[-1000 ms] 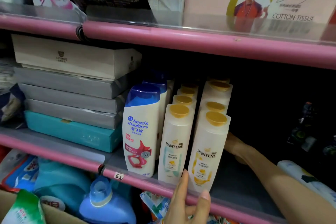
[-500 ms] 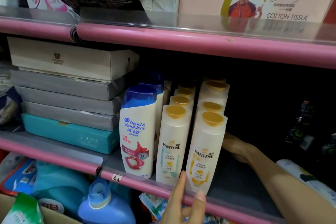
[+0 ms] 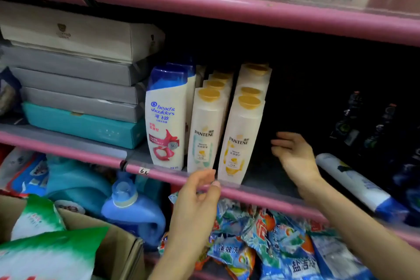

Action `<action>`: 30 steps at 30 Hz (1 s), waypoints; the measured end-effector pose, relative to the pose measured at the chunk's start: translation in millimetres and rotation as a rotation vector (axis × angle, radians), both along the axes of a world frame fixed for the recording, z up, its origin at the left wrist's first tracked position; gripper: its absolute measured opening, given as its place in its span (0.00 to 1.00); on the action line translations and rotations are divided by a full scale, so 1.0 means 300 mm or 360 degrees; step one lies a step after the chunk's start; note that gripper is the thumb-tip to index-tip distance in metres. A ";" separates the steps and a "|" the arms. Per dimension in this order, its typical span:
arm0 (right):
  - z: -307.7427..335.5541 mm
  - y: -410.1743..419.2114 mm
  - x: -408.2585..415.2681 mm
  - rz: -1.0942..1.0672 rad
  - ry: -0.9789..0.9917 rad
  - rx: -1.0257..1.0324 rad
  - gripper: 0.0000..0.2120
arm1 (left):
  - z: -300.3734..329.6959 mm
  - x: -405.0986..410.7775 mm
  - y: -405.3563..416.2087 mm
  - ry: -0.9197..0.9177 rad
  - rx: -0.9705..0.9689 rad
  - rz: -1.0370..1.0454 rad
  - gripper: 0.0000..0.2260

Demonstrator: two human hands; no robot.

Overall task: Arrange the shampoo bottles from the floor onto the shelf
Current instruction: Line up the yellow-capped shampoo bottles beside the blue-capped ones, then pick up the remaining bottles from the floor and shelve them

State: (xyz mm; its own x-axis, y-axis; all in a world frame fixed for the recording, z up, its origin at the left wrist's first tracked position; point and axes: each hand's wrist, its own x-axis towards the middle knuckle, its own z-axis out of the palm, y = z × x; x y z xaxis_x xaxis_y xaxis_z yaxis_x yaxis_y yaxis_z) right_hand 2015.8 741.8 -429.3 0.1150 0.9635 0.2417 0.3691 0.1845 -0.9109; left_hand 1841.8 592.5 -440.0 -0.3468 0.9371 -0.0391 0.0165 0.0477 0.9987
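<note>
On the middle pink-edged shelf stand rows of shampoo bottles. A blue-capped Head & Shoulders bottle leads the left row. Two rows of white Pantene bottles with yellow caps follow, fronted by one bottle and, to its right, another. My left hand hovers at the shelf's front lip below the Pantene bottles, fingers loosely curled, holding nothing. My right hand is inside the shelf just right of the right Pantene row, fingers spread, apart from the bottles.
Stacked flat boxes fill the shelf's left part. A white-and-blue tube lies at the right beside dark bottles. Below sit blue detergent jugs, detergent bags and a cardboard box with green-white bags.
My right hand has come out from behind the right Pantene row and now is open beside it. My left hand has drawn back from the front bottle to the shelf lip. The view dropped lower.
</note>
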 end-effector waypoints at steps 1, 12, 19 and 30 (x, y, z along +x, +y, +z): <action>0.011 -0.062 0.008 0.0040 0.0051 0.0023 0.16 | -0.010 -0.004 -0.007 0.0027 -0.0004 -0.0024 0.09; -0.193 -0.548 -0.043 0.0396 0.0120 -0.0475 0.11 | -0.231 -0.048 -0.100 0.0809 -0.0296 -0.0509 0.04; -0.542 -0.585 -0.032 0.0255 -0.0316 -0.0714 0.08 | -0.406 -0.105 -0.197 0.1417 -0.0669 -0.1016 0.08; -0.918 -0.654 -0.082 0.0889 -0.1435 -0.0959 0.16 | -0.809 -0.025 -0.255 0.1786 -0.1144 -0.1278 0.25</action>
